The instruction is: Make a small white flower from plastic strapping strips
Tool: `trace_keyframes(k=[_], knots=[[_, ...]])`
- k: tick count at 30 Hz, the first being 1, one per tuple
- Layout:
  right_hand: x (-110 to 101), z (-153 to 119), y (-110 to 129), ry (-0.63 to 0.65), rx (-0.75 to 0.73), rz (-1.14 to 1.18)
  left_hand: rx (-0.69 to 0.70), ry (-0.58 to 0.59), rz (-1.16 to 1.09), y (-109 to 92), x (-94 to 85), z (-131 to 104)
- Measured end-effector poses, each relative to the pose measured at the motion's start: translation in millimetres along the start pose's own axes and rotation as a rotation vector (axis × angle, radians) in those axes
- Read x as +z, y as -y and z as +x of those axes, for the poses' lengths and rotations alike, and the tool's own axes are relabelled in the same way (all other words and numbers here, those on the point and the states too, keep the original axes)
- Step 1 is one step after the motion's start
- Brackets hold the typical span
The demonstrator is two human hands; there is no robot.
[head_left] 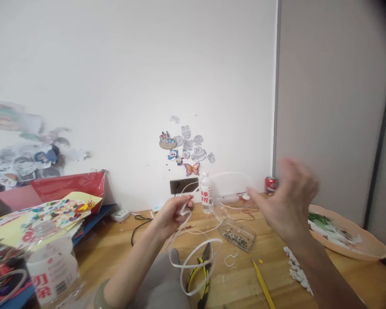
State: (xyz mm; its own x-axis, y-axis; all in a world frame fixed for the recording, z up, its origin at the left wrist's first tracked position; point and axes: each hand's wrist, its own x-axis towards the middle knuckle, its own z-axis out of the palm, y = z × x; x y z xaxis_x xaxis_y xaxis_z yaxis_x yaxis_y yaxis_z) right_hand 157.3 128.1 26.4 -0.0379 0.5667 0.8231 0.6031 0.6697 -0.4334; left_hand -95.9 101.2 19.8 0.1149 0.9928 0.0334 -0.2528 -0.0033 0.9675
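Observation:
My left hand (176,212) is closed, thumb and fingers pinching a thin white cord (197,249). The cord hangs in loose loops below the hand, over a pair of yellow-and-black pliers (196,274). Raised at the right, my right hand (286,197) is smeared by motion; its thumb stands apart from the fingers and nothing shows between them. A thin arc of the cord runs past the bottle toward that thumb, and I cannot tell whether they touch. Beneath, between the hands, a clear box (237,234) holds small beads. Yellow tweezers (263,283) lie nearer me.
A water bottle (206,193) stands by the wall, a red can (270,185) farther right. A peach tray (357,251) and white pieces (297,270) are at the right. On the left are another bottle (54,266), papers (61,210) and a power strip (120,215).

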Motion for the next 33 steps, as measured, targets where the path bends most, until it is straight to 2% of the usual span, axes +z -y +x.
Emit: trace_keyframes(k=[1, 3, 4, 6, 10, 14, 18, 22, 27, 33], knots=[[-3.9, -4.6, 10.3, 0.203, -0.034, 0.027, -0.004, -0.001, -0.033, 0.0, 0.3, 0.3], [-8.2, -13.5, 26.8, 0.467, -0.071, 0.094, -0.011, 0.007, -0.099, -0.7, 2.3, -0.1], [-7.5, -17.5, 33.0, 0.555, -0.079, 0.131, -0.017, 0.017, -0.130, -1.1, 3.8, -0.9], [0.8, -23.6, 42.2, 0.631, -0.066, 0.210, -0.035, 0.052, -0.187, -1.5, 7.6, -3.2], [35.5, -30.0, 52.4, 0.615, 0.025, 0.431, -0.054, 0.135, -0.281, 0.7, 13.1, -8.6], [61.3, -32.9, 52.0, 0.685, 0.109, 0.691, -0.044, 0.120, -0.346, 3.4, 14.8, -11.2], [64.5, -32.8, 47.0, 0.716, 0.200, 0.848, -0.090, 0.072, -0.366, 5.0, 20.3, -11.7], [63.7, -31.8, 45.7, 0.717, 0.230, 0.945, -0.116, 0.024, -0.379, 6.6, 27.8, -12.6], [68.5, -32.6, 45.4, 0.673, 0.213, 0.889, -0.088, -0.014, -0.392, 7.6, 31.3, -13.6], [65.0, -35.7, 48.1, 0.560, 0.096, 0.594, -0.037, -0.056, -0.325, 12.3, 27.5, -7.1]])
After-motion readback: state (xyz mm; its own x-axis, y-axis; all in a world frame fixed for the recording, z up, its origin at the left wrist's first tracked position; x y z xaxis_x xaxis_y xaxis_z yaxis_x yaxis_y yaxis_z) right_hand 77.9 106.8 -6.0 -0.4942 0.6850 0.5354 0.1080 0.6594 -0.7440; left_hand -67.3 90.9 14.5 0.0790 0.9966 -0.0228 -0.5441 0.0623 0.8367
